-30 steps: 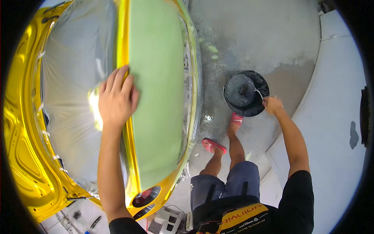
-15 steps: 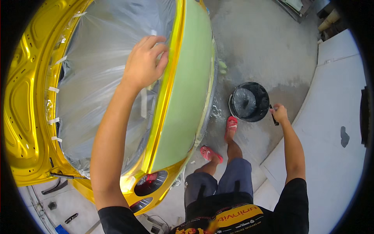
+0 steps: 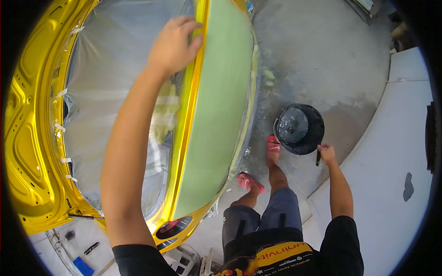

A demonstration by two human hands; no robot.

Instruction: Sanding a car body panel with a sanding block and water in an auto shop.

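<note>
My left hand (image 3: 176, 46) is over the raised yellow edge strip (image 3: 191, 106) of the car body. Its fingers curl down at the strip; whatever they may hold is hidden. Right of the strip lies a broad pale green panel (image 3: 221, 101). Low on the right, my right hand (image 3: 327, 153) grips a slim black bar-like tool (image 3: 318, 158), which points downward beside the rim of a black bucket (image 3: 314, 131). Dark, greyish water (image 3: 293, 125) is in the bucket, which appears to stand on the wet floor.
Clear plastic sheeting (image 3: 115, 78), taped along its border, covers the opening left of the strip. A raised yellow lid (image 3: 27, 152) stands at far left. A white panel (image 3: 391, 138) runs along the right. My feet in red sandals (image 3: 273, 146) are beside the bucket.
My left hand has moved up and slightly left along the yellow strip. My right hand, still gripping the black tool, has lowered, and the tool hangs more upright.
</note>
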